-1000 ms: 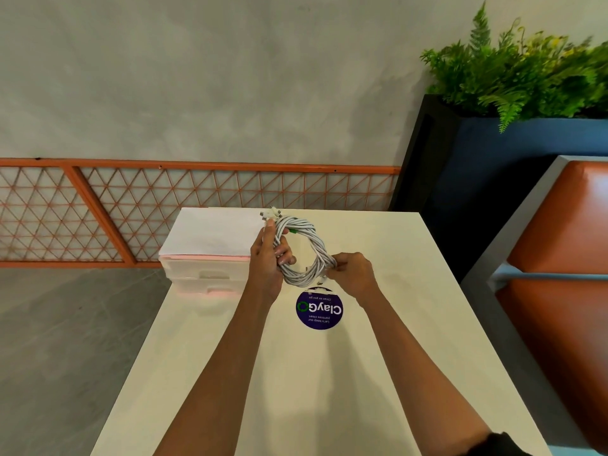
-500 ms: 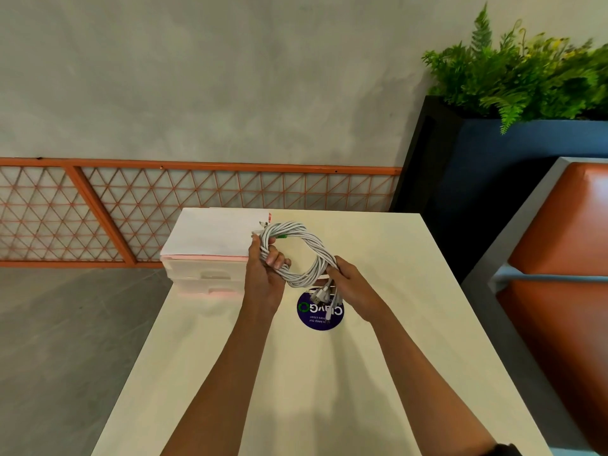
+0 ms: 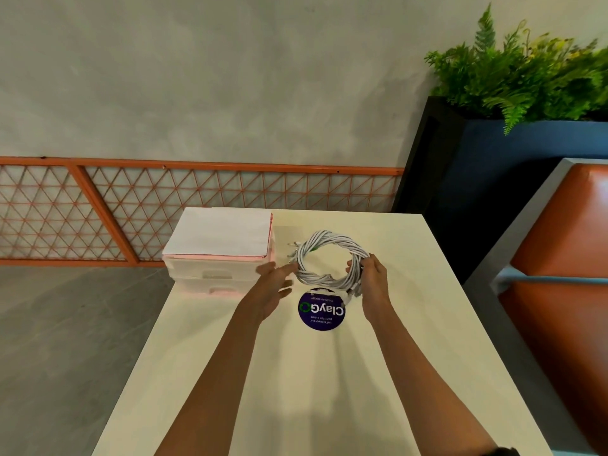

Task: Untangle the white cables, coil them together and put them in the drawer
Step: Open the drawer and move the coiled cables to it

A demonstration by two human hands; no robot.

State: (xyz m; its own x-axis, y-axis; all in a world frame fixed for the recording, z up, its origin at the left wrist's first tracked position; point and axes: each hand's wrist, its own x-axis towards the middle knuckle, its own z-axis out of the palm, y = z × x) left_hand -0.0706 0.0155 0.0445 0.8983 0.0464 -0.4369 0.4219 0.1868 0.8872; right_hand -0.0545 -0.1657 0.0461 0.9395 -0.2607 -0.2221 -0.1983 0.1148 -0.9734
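Observation:
The white cables [image 3: 324, 246] are wound into one round coil held above the table, with loose plug ends sticking out at its left and lower right. My right hand [image 3: 370, 278] grips the coil's right side. My left hand [image 3: 274, 281] is just left of the coil with fingers stretched out, its fingertips near the coil's left edge; I cannot tell if they touch. A small clear drawer unit [image 3: 210, 274] with a pink frame and two shut drawers stands at the table's far left corner.
The cream table [image 3: 296, 390] runs toward me, its left edge dropping to a grey floor. A round purple sticker [image 3: 321, 313] lies under the coil. A white sheet [image 3: 223, 236] tops the drawer unit. Orange seats stand right, a planter behind.
My left hand has let go of the coil and opened beside it. My right hand now carries the coil alone, shifted to the right.

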